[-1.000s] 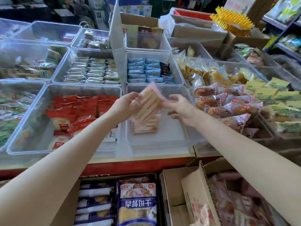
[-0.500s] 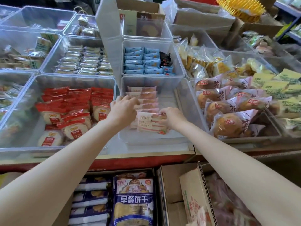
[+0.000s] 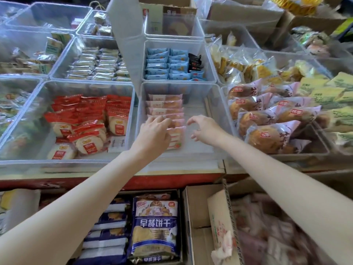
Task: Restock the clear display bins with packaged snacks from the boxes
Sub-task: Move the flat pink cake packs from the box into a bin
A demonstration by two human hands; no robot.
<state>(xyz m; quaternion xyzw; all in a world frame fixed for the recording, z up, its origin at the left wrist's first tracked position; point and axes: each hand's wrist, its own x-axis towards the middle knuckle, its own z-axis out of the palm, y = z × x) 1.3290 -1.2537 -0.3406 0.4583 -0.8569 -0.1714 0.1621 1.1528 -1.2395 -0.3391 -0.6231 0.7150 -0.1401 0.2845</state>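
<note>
A row of pink packaged snacks (image 3: pixel 165 106) lies along the left side of a clear display bin (image 3: pixel 212 96) in the middle of the counter. My left hand (image 3: pixel 155 131) rests on the near packets of that row, fingers bent over them. My right hand (image 3: pixel 205 129) hovers just right of the row with loosely curled fingers and holds nothing. Below the counter an open cardboard box (image 3: pixel 219 226) at the right contains more pink packets (image 3: pixel 271 236), blurred.
Left of the pink bin is a bin of red-wrapped cakes (image 3: pixel 86 119); behind it is a bin of blue packets (image 3: pixel 166 64). Bread in pink wrappers (image 3: pixel 267 119) fills the bin on the right. A box of blue biscuit bags (image 3: pixel 154 226) sits under the counter.
The stack of pink packets held between both hands came down into the bin and now lies in the row. My right hand has let go and moved slightly right.
</note>
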